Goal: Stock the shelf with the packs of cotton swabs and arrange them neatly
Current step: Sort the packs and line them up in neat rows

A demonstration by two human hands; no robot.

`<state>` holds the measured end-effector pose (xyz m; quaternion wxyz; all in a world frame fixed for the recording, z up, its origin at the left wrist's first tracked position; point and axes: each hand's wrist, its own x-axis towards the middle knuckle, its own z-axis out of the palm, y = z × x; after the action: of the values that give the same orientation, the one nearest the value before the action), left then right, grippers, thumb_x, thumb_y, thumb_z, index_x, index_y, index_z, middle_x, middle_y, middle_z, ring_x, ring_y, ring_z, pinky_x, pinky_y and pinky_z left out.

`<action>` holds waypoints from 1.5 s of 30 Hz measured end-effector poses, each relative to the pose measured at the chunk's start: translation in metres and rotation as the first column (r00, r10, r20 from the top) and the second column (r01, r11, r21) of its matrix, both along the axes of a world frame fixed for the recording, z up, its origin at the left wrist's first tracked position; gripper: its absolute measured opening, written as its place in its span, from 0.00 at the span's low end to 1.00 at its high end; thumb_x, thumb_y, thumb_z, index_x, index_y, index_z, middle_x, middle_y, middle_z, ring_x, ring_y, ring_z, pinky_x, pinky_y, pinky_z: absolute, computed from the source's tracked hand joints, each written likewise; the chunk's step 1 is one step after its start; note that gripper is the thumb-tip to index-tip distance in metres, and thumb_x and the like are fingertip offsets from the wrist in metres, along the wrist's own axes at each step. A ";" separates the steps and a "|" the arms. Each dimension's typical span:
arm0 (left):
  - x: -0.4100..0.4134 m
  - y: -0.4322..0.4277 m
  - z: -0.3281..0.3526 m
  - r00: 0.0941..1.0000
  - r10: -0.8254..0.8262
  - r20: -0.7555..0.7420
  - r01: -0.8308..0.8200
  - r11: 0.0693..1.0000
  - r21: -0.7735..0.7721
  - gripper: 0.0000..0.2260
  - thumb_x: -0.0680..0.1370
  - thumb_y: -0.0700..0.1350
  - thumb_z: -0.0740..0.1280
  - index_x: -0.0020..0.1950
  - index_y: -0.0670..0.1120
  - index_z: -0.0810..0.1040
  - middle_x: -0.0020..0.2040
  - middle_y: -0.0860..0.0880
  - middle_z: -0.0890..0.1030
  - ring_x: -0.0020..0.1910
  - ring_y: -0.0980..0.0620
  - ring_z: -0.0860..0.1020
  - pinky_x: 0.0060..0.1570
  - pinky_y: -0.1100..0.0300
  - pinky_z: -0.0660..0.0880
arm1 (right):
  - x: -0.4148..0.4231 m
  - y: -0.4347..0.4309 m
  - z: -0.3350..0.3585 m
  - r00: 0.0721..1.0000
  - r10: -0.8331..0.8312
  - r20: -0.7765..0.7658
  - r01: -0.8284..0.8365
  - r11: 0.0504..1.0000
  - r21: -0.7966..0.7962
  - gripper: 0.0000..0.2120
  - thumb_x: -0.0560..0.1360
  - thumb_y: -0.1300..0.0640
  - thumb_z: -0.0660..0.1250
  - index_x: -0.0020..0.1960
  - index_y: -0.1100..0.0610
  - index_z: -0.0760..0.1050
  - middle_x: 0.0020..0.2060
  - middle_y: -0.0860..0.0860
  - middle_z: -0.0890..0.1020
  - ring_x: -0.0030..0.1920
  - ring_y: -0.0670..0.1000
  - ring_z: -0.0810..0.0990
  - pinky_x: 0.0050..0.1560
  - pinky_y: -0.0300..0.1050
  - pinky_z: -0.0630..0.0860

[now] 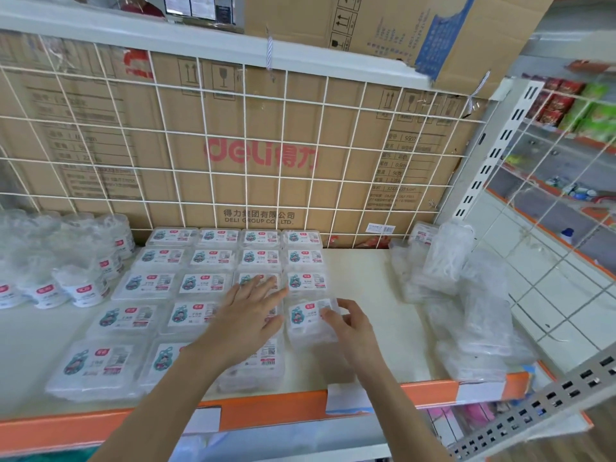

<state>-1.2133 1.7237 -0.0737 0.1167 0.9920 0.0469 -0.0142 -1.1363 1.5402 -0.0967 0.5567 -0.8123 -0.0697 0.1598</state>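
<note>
Cream shelf (366, 278) with orange front edge, cardboard carton (260, 181) behind. Left hand (246, 315) flat, fingers straight, resting on the rows of packs (200, 285). Right hand (350, 328) curled round one pack (306, 320) at the rows' 3 o'clock edge, gripping it. Bare shelf toward 3 o'clock, then crumpled wrapping (466, 315).

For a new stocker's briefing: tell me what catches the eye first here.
A neat grid of cotton swab packs fills the middle of the shelf; the left hand lies flat on it while the right hand grips the rightmost column's front pack. Behind the wire mesh stands a large Deli carton.
</note>
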 end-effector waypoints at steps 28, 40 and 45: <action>0.002 0.005 -0.011 0.999 -0.027 0.030 0.027 1.000 0.003 0.29 0.75 0.59 0.38 0.77 0.57 0.49 0.78 0.54 0.47 0.76 0.53 0.43 0.73 0.52 0.39 | -0.030 0.009 -0.011 0.869 0.089 0.487 0.057 0.959 -0.276 0.27 0.65 0.61 0.75 0.61 0.51 0.72 0.52 0.49 0.73 0.39 0.52 0.77 0.46 0.46 0.76; -0.002 0.013 -0.014 0.991 -0.023 0.129 0.045 0.985 -0.167 0.39 0.68 0.67 0.36 0.76 0.56 0.56 0.78 0.53 0.52 0.76 0.54 0.48 0.73 0.53 0.43 | -0.037 -0.040 0.014 0.811 0.033 0.584 0.074 0.985 -0.158 0.23 0.75 0.51 0.68 0.68 0.52 0.68 0.60 0.43 0.70 0.59 0.42 0.69 0.53 0.21 0.62; -0.002 0.020 -0.013 0.971 -0.002 0.237 0.075 0.952 -0.298 0.23 0.78 0.56 0.57 0.71 0.51 0.67 0.75 0.50 0.63 0.75 0.48 0.56 0.73 0.47 0.53 | -0.010 -0.110 0.036 0.648 -0.209 0.732 0.445 0.884 -0.142 0.18 0.73 0.60 0.71 0.62 0.58 0.74 0.57 0.54 0.76 0.56 0.55 0.75 0.52 0.39 0.67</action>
<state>-1.2148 1.7437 -0.0863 0.2729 0.9575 0.0105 0.0933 -1.1463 1.4302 -0.0611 0.3738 -0.8864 -0.0987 -0.2545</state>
